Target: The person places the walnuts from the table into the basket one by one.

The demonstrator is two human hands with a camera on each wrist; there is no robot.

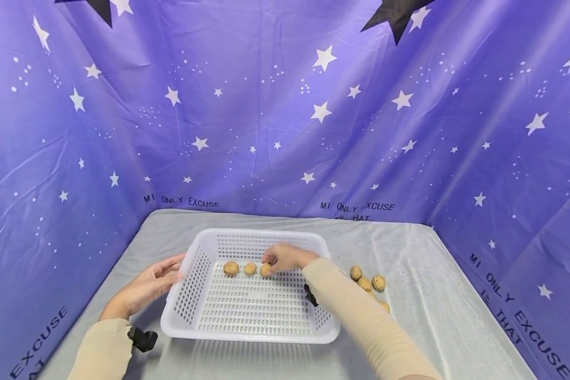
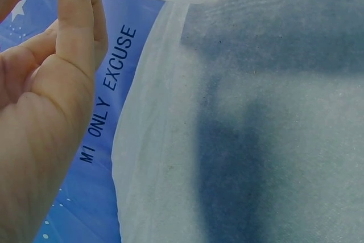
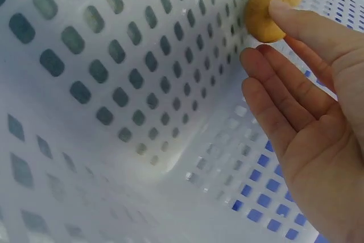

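In the head view I find the walnut (image 1: 265,271) inside the white basket (image 1: 249,338), near its far edge, at the right end of a short row with two more walnuts (image 1: 230,268). The right hand (image 1: 285,257) has it pinched between thumb and forefinger; from the right wrist I see its other fingers (image 3: 267,111) loosely extended, off the nut. The left hand (image 1: 144,287) rests relaxed fingers against the basket's left edge, and I see no firm grip there. Several loose walnuts (image 1: 378,283) lie on the surface (image 1: 408,248), between the basket's right edge and the surface's right edge.

I judge the nut light and stiff, with a shell that takes a modest squeeze without giving. The wrinkles should help against slipping, but it is round and probably rolls readily once let go, so I favour thumb and forefinger opposed across its widest part. The basket looks like thin plastic, light and slightly flexible; I would steady it by the rim, midway along a short edge.
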